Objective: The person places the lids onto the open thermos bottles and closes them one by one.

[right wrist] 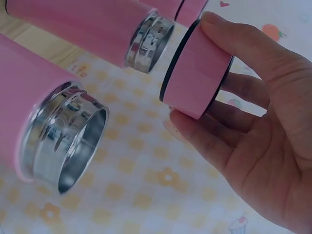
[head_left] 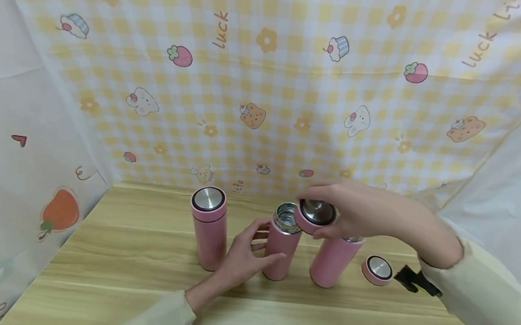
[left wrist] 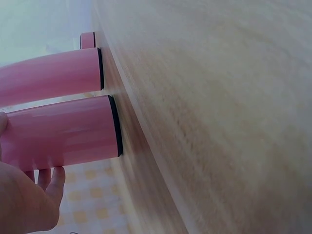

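Work looks partway along from where I stand: of three pink bottles on the table (head_left: pixel 137 268), only the leftmost bottle (head_left: pixel 210 241) wears its lid. The middle bottle (head_left: pixel 280 251) is open at the top, its steel neck bare, and so is the rightmost bottle (head_left: pixel 333 261). One loose lid (head_left: pixel 378 269) lies on the wood to the right of that last bottle, silver face up. The other, the held lid (head_left: pixel 316 213), is up in the right hand (head_left: pixel 361 210), thumb and fingers pinching it by the rim, just beside the middle bottle's mouth. The left hand (head_left: pixel 244 255) is curled about the middle bottle's body, thumb to the front; its fingertips go behind, so how firmly it grips I can't fairly judge. Two lids are off, then; whether the held one is coming away or going back, a still moment won't tell.

From the head, the right hand covers most of the rightmost bottle's mouth; the right wrist view shows that rim plainly open, and a gap between the held lid and both bare necks. The left wrist view alone gives the dark bands round the bases of the two open bottles.
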Available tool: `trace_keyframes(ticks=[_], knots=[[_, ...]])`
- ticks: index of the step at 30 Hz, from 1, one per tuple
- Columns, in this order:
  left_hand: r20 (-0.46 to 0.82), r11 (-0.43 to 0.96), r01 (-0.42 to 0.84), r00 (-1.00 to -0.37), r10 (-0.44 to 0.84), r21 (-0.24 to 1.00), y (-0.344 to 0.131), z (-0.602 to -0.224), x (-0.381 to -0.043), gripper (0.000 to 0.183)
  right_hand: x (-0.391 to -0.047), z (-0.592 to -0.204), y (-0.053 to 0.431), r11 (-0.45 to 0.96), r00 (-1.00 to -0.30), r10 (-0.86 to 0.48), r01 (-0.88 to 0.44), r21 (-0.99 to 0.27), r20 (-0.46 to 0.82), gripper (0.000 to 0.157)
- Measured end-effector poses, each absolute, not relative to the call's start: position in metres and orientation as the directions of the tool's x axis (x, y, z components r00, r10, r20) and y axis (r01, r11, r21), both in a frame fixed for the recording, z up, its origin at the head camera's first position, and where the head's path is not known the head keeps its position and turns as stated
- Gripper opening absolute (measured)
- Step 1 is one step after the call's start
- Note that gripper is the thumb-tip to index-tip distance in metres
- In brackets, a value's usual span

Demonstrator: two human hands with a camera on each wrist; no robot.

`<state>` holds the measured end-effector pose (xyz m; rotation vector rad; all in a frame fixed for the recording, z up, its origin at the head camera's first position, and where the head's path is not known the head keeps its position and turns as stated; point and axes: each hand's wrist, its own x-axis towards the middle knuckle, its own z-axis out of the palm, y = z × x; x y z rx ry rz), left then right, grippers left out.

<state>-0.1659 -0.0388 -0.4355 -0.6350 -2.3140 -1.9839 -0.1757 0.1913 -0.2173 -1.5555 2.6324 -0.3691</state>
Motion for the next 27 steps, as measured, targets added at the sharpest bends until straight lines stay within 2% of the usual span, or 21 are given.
trace_keyframes(ticks=[13,17,20,23,27], knots=[[0.295,0.097,0.335,-0.909,0.295,0.937,-0.039,-0.436,-0.167,0.066,-0.197,-0.223,0.166,0.461,-0.478,-0.878,-0.859,-0.224,0.024,0.048],[0.308,0.094,0.348,-0.905,0.295,0.933,-0.039,-0.438,-0.169,0.065,-0.2,-0.225,0.162,0.452,-0.466,-0.885,-0.867,-0.209,0.021,0.042],[0.316,0.097,0.357,-0.902,0.294,0.929,-0.038,-0.439,-0.169,0.065,-0.201,-0.226,0.16,0.464,-0.473,-0.881,-0.865,-0.193,0.001,0.043],[0.315,0.102,0.357,-0.902,0.294,0.929,-0.038,-0.439,-0.169,0.065,-0.202,-0.228,0.158,0.481,-0.486,-0.874,-0.859,-0.172,-0.016,0.053],[0.31,0.106,0.354,-0.903,0.299,0.929,-0.038,-0.438,-0.169,0.066,-0.203,-0.231,0.155,0.502,-0.499,-0.864,-0.849,-0.162,-0.061,0.056]])
